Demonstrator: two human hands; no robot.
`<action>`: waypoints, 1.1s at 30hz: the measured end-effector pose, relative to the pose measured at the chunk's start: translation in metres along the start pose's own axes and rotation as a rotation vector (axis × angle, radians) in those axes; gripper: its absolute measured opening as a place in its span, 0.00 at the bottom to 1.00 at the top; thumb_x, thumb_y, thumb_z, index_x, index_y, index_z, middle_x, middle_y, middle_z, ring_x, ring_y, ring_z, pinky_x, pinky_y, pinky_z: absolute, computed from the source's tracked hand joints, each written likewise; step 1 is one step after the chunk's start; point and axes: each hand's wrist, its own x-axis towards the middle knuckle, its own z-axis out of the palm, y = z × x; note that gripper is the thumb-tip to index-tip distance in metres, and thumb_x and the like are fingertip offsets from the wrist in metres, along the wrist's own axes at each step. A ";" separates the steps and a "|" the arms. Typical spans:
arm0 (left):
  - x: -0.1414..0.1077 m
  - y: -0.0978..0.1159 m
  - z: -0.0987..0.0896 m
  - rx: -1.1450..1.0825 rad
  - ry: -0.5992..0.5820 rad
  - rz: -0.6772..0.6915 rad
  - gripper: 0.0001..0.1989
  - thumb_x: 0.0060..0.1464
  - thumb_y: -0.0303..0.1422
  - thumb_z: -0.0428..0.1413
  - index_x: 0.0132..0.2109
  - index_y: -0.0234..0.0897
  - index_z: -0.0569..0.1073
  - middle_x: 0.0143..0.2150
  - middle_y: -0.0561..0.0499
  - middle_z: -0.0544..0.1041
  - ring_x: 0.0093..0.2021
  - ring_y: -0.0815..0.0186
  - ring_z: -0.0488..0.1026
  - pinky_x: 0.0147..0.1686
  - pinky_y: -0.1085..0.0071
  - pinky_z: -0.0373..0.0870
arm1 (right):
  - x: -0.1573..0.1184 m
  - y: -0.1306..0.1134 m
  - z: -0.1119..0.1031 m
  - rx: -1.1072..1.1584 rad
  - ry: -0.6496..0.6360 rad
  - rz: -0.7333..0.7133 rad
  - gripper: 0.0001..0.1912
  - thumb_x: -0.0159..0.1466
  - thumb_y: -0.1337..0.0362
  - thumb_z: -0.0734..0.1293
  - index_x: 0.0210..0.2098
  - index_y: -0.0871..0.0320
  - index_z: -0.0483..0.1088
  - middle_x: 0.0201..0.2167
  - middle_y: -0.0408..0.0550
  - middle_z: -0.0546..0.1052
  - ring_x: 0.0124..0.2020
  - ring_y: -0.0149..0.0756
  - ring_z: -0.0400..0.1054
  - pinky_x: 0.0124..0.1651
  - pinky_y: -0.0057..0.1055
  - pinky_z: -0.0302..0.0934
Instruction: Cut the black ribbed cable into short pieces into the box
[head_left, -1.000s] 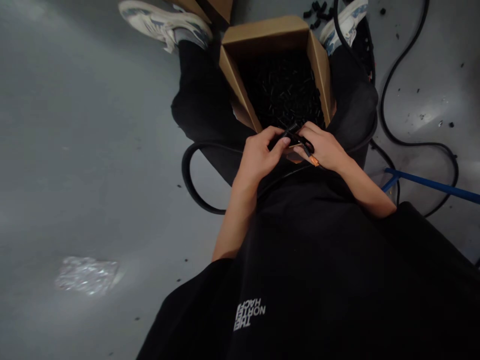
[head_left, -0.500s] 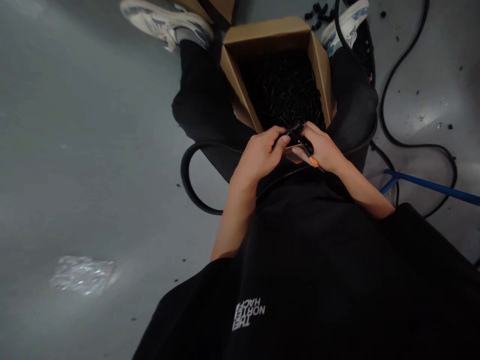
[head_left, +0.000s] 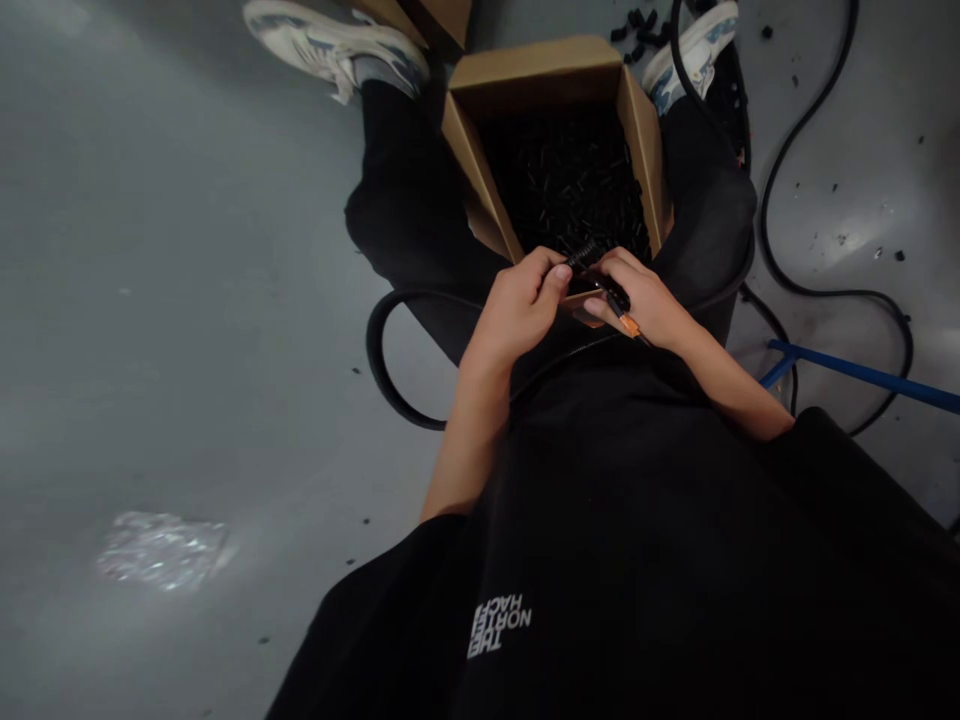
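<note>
Covering the near area, a black shirt (head_left: 637, 520) lies below both forearms. Beyond it, the left hand (head_left: 517, 310) has its fingers clamped on a black ribbed piece (head_left: 583, 254); the right hand (head_left: 654, 302) has its fingers closed round a slim black tool with an orange part (head_left: 628, 324), close beside that piece. Both are held over the near edge of an open cardboard box (head_left: 536, 68), which holds many small black pieces (head_left: 574, 185). Farther off, white-and-blue shoes (head_left: 322, 45) flank the box's far end.
</note>
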 end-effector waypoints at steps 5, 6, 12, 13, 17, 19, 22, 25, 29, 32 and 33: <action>-0.004 0.004 0.009 0.030 0.068 -0.024 0.17 0.77 0.48 0.48 0.47 0.42 0.73 0.39 0.49 0.81 0.38 0.63 0.77 0.42 0.66 0.71 | 0.001 -0.002 0.005 0.035 0.024 -0.005 0.40 0.74 0.28 0.59 0.57 0.59 0.73 0.54 0.59 0.77 0.54 0.47 0.75 0.62 0.48 0.74; -0.005 0.004 0.010 0.030 0.069 -0.026 0.17 0.77 0.47 0.48 0.47 0.42 0.73 0.38 0.50 0.81 0.38 0.63 0.78 0.42 0.66 0.71 | 0.000 -0.002 0.005 0.052 0.019 -0.009 0.40 0.74 0.28 0.59 0.57 0.59 0.73 0.54 0.59 0.77 0.54 0.47 0.75 0.61 0.48 0.74; -0.006 0.009 0.010 -0.022 0.088 -0.042 0.21 0.78 0.52 0.47 0.44 0.42 0.72 0.34 0.50 0.79 0.34 0.63 0.76 0.39 0.65 0.71 | -0.002 -0.007 0.001 0.092 -0.007 0.045 0.41 0.72 0.26 0.60 0.57 0.58 0.73 0.55 0.59 0.77 0.54 0.47 0.75 0.60 0.48 0.74; -0.006 0.010 0.009 -0.043 0.087 -0.051 0.23 0.77 0.54 0.46 0.43 0.43 0.71 0.33 0.50 0.78 0.33 0.63 0.76 0.38 0.65 0.72 | -0.002 -0.008 0.000 0.086 -0.005 0.059 0.41 0.71 0.26 0.61 0.57 0.57 0.72 0.55 0.59 0.77 0.54 0.47 0.76 0.60 0.48 0.74; -0.005 0.011 0.005 -0.131 0.063 -0.071 0.29 0.76 0.60 0.44 0.38 0.43 0.69 0.30 0.51 0.74 0.31 0.64 0.73 0.37 0.65 0.72 | -0.003 -0.015 -0.009 0.120 -0.029 0.081 0.41 0.70 0.25 0.63 0.57 0.57 0.72 0.56 0.60 0.78 0.54 0.48 0.76 0.62 0.50 0.74; -0.004 0.010 0.005 -0.145 0.058 -0.070 0.29 0.75 0.62 0.44 0.37 0.44 0.68 0.29 0.52 0.72 0.30 0.64 0.72 0.35 0.64 0.71 | -0.003 -0.017 -0.011 0.146 -0.059 0.084 0.41 0.70 0.26 0.62 0.57 0.57 0.72 0.56 0.60 0.78 0.55 0.48 0.76 0.63 0.50 0.73; -0.002 0.010 0.005 -0.141 0.037 -0.071 0.30 0.75 0.62 0.44 0.36 0.43 0.67 0.28 0.52 0.72 0.29 0.64 0.71 0.35 0.65 0.71 | -0.003 -0.018 -0.012 0.153 -0.070 0.089 0.40 0.71 0.26 0.62 0.57 0.57 0.72 0.56 0.59 0.78 0.55 0.47 0.76 0.63 0.48 0.73; -0.002 0.011 0.005 -0.082 0.010 -0.057 0.27 0.76 0.58 0.45 0.38 0.43 0.70 0.31 0.50 0.76 0.32 0.63 0.73 0.37 0.66 0.72 | -0.002 -0.016 -0.010 0.115 -0.031 0.083 0.40 0.71 0.26 0.63 0.56 0.57 0.73 0.55 0.59 0.79 0.53 0.47 0.76 0.61 0.47 0.73; -0.002 0.007 0.008 0.097 0.075 -0.062 0.17 0.76 0.50 0.51 0.47 0.43 0.76 0.37 0.49 0.81 0.37 0.59 0.78 0.42 0.64 0.72 | -0.001 -0.013 -0.007 0.024 0.018 0.104 0.39 0.70 0.26 0.64 0.52 0.57 0.75 0.48 0.54 0.82 0.48 0.45 0.77 0.55 0.43 0.72; -0.003 0.001 0.013 0.183 0.101 -0.093 0.13 0.74 0.46 0.54 0.50 0.44 0.76 0.39 0.47 0.82 0.41 0.55 0.81 0.45 0.63 0.73 | -0.001 -0.010 -0.006 -0.001 -0.003 0.112 0.38 0.71 0.28 0.64 0.52 0.57 0.76 0.46 0.53 0.83 0.45 0.43 0.77 0.54 0.42 0.71; -0.003 -0.001 0.016 0.199 0.097 -0.095 0.12 0.74 0.46 0.55 0.51 0.44 0.76 0.41 0.46 0.83 0.42 0.54 0.82 0.47 0.62 0.74 | -0.001 -0.009 -0.006 0.009 -0.002 0.109 0.38 0.71 0.28 0.64 0.53 0.58 0.76 0.46 0.53 0.83 0.45 0.43 0.77 0.53 0.41 0.71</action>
